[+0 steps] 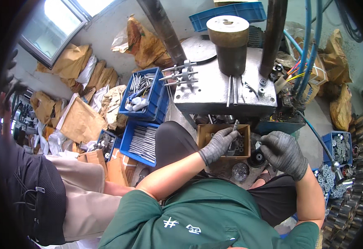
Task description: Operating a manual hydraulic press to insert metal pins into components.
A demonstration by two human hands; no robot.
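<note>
My left hand (219,145), in a grey glove, is closed around a slim metal shaft (236,123) held upright. Below that hand stands an open cardboard box (200,137) with several metal rings or small parts inside. To the right of the box, my right hand (286,154), also gloved, has its fingers curled together. A small pale piece shows at its fingertips, too small to name. Under it on the floor sits a black round part with a bearing-like centre (258,157). Beside that is a clear round dish (240,171) with small bits in it.
Ahead is a metal press table (206,93) with a thick steel ram (232,58), two rods and a clamp-like fixture (183,74). Blue bins of shafts (125,145) stand left, bins of gear-like discs (326,145) right. Another person (61,199) is at the left.
</note>
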